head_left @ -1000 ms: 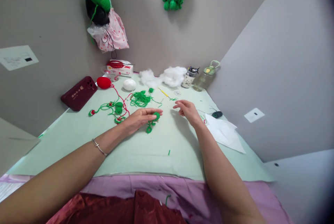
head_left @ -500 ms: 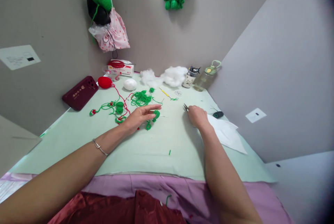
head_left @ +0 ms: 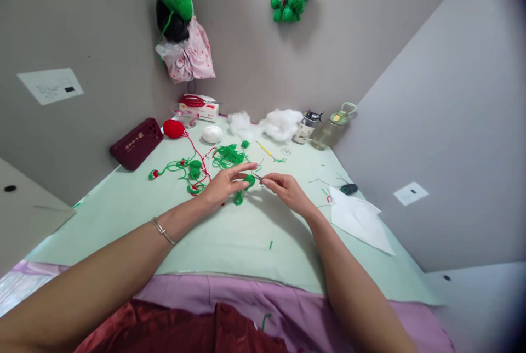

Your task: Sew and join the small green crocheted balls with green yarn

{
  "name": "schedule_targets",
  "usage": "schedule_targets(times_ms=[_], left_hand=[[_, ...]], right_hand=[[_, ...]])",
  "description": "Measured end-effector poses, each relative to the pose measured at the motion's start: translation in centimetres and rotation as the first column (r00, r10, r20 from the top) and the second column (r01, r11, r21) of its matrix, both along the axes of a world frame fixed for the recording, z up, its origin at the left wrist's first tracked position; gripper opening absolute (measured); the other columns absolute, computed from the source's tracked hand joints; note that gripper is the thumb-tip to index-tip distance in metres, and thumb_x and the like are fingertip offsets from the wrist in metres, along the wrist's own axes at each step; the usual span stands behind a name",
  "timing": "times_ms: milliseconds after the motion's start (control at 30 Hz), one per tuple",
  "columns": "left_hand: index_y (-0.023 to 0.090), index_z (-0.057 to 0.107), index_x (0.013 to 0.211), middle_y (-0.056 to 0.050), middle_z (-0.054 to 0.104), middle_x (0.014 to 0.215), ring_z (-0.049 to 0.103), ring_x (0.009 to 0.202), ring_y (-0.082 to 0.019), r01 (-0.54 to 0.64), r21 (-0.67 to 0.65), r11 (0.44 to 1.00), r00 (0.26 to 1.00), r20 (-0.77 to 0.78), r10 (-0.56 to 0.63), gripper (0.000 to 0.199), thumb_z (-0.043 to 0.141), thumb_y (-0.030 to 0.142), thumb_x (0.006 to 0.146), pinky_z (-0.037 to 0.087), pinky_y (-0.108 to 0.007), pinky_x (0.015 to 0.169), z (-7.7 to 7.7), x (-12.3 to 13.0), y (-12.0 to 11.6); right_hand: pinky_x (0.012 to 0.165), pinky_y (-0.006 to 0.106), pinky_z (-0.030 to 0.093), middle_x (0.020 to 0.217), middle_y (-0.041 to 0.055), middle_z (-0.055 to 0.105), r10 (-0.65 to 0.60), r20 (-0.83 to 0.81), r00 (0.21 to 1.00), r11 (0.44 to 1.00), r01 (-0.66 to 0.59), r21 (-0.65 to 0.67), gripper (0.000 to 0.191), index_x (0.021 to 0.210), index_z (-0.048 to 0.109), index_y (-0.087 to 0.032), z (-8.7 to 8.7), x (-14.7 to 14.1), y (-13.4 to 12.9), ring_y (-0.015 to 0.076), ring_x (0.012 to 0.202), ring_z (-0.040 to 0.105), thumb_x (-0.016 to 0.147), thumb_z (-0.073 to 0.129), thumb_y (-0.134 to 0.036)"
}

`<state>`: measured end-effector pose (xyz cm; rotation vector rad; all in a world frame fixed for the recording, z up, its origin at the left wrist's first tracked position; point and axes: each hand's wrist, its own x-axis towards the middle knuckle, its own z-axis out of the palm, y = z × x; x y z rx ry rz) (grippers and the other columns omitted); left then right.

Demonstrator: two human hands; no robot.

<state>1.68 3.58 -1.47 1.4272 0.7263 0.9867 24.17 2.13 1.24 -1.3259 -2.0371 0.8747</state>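
My left hand [head_left: 228,184] pinches a small green crocheted piece [head_left: 249,180] between thumb and fingers, its forefinger stretched out above. A green loop of crochet [head_left: 238,198] hangs just below that hand. My right hand [head_left: 287,191] is closed on small thread snips [head_left: 257,176], whose pointed tips reach the top right of the crocheted piece. Their handles are mostly hidden in the fingers. Behind my left hand lies a tangle of green yarn [head_left: 228,155]. To its left are several green crocheted bits with red and white parts [head_left: 194,169].
A yellow-handled crochet hook [head_left: 265,149], white stuffing [head_left: 281,124], a pen cup [head_left: 304,128] and a bottle [head_left: 332,127] stand or lie at the back. Red yarn [head_left: 173,129], white yarn [head_left: 212,134] and a dark red phone [head_left: 136,143] are at left. White paper [head_left: 359,218] lies right.
My right hand has moved left with the snips, from beside the white paper to the crocheted piece. My left hand keeps its hold. The camera view has shifted slightly.
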Motion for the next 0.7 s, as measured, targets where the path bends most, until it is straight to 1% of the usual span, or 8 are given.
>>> schedule_targets(times_ms=[167, 300, 400, 467, 533, 600, 667, 700], left_hand=[[0.029, 0.067, 0.132, -0.006, 0.057, 0.147, 0.058, 0.123, -0.026, 0.056, -0.015, 0.998, 0.998, -0.007, -0.056, 0.055, 0.071, 0.024, 0.077, 0.049, -0.038, 0.093, -0.3, 0.2, -0.1], [0.028, 0.066, 0.133, -0.007, 0.058, 0.146, 0.060, 0.120, -0.026, 0.069, -0.036, 0.997, 0.998, -0.002, -0.069, 0.056, 0.072, 0.025, 0.077, 0.050, -0.036, 0.088, -0.2, 0.3, -0.2], [0.025, 0.066, 0.133, -0.009, 0.059, 0.144, 0.061, 0.119, -0.026, 0.058, -0.073, 0.996, 0.998, 0.032, -0.055, 0.057, 0.076, 0.028, 0.076, 0.049, -0.037, 0.091, 0.0, 0.3, -0.2], [0.023, 0.067, 0.131, -0.010, 0.060, 0.143, 0.062, 0.117, -0.026, 0.042, -0.128, 0.991, 0.997, 0.065, -0.034, 0.057, 0.078, 0.031, 0.076, 0.049, -0.037, 0.095, 0.1, 0.4, -0.2], [0.021, 0.069, 0.127, -0.011, 0.061, 0.143, 0.065, 0.112, -0.025, 0.025, -0.214, 0.976, 0.995, 0.104, -0.002, 0.054, 0.080, 0.033, 0.075, 0.050, -0.036, 0.095, 0.2, 0.4, -0.2], [0.019, 0.072, 0.121, -0.011, 0.063, 0.139, 0.068, 0.108, -0.023, 0.014, -0.316, 0.949, 0.987, 0.157, 0.038, 0.050, 0.082, 0.033, 0.074, 0.052, -0.035, 0.094, 0.2, 0.4, -0.1], [0.017, 0.073, 0.116, -0.011, 0.068, 0.130, 0.070, 0.104, -0.022, 0.015, -0.387, 0.922, 0.976, 0.205, 0.070, 0.045, 0.083, 0.030, 0.073, 0.052, -0.033, 0.095, 0.3, 0.4, -0.1], [0.017, 0.074, 0.115, -0.011, 0.071, 0.124, 0.071, 0.102, -0.020, 0.019, -0.408, 0.913, 0.974, 0.216, 0.076, 0.044, 0.083, 0.029, 0.074, 0.053, -0.032, 0.095, 0.3, 0.5, -0.1]], right_hand=[[0.058, 0.026, 0.025, 0.065, -0.0037, 0.037, -0.007, 0.027, 1.000, 1.000, 0.007, -0.005, 0.046, 0.077, 0.067, -0.016, -0.1, -0.4, -0.1, 0.0108, 0.063, 0.030, 0.093, 0.053, -0.057], [0.057, 0.026, 0.024, 0.061, -0.0045, 0.035, -0.023, -0.005, 1.000, 0.999, 0.023, -0.022, 0.045, 0.073, 0.064, -0.016, 0.1, -0.7, -0.3, 0.0103, 0.060, 0.029, 0.091, 0.056, -0.056], [0.057, 0.026, 0.026, 0.061, -0.0048, 0.038, -0.059, -0.010, 0.998, 0.998, 0.059, -0.020, 0.043, 0.078, 0.066, -0.016, 0.3, -0.4, -0.1, 0.0101, 0.059, 0.032, 0.091, 0.055, -0.056], [0.057, 0.026, 0.029, 0.061, -0.0039, 0.044, -0.129, 0.035, 0.991, 0.992, 0.129, -0.003, 0.044, 0.082, 0.068, -0.016, 0.3, 0.5, 0.3, 0.0110, 0.058, 0.036, 0.091, 0.054, -0.057], [0.060, 0.027, 0.034, 0.066, -0.0005, 0.053, -0.291, 0.139, 0.947, 0.957, 0.284, 0.065, 0.041, 0.086, 0.071, -0.017, -0.1, 1.7, 0.8, 0.0136, 0.061, 0.044, 0.090, 0.055, -0.054], [0.067, 0.032, 0.042, 0.082, 0.0064, 0.064, -0.472, 0.193, 0.860, 0.874, 0.429, 0.228, 0.034, 0.095, 0.072, -0.017, -0.8, 2.6, 1.4, 0.0188, 0.071, 0.054, 0.089, 0.058, -0.047], [0.078, 0.037, 0.048, 0.101, 0.0119, 0.067, -0.508, 0.136, 0.851, 0.826, 0.436, 0.357, 0.031, 0.108, 0.071, -0.018, -1.5, 2.8, 1.6, 0.0240, 0.087, 0.061, 0.088, 0.060, -0.040], [0.082, 0.039, 0.050, 0.107, 0.0122, 0.067, -0.450, 0.092, 0.888, 0.842, 0.388, 0.375, 0.033, 0.114, 0.069, -0.020, -1.7, 2.5, 1.5, 0.0244, 0.092, 0.063, 0.089, 0.061, -0.039]])
